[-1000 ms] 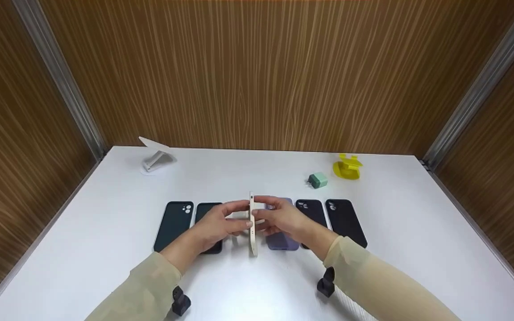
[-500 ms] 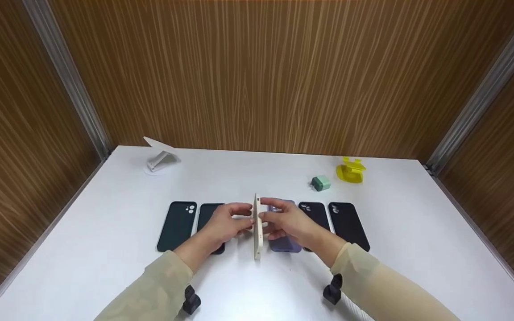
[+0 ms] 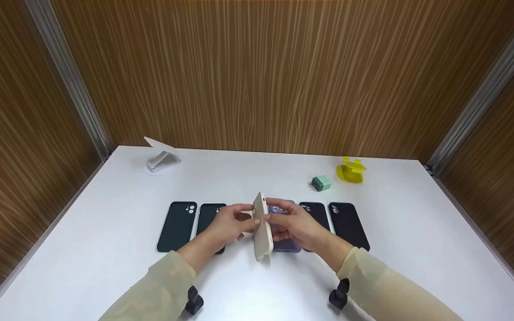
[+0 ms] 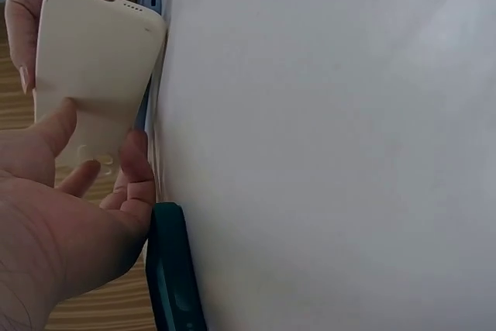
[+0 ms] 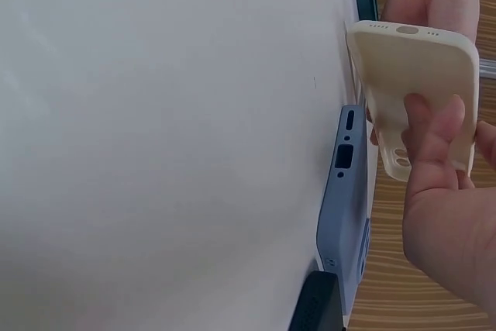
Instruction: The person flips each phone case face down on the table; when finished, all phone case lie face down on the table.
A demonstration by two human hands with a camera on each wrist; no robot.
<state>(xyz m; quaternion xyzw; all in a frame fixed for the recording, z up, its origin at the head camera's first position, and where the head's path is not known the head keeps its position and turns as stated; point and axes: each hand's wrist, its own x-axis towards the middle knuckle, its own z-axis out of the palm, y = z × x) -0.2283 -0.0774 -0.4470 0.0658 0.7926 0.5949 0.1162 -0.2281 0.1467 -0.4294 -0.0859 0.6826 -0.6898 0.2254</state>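
Fingers of your left hand (image 3: 228, 224) and right hand (image 3: 293, 225) pinch the cream silicone phone case (image 3: 262, 227) from both sides. You hold it tilted on edge above the white table (image 3: 105, 232), between 2 dark cases and the lavender case (image 3: 286, 244).

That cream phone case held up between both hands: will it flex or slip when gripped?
The cream phone case looks like a thin, empty shell, so it is probably light and somewhat bendy. Its matte surface suggests decent grip. The left hand and right hand hold it on edge; released, it would likely tip flat.
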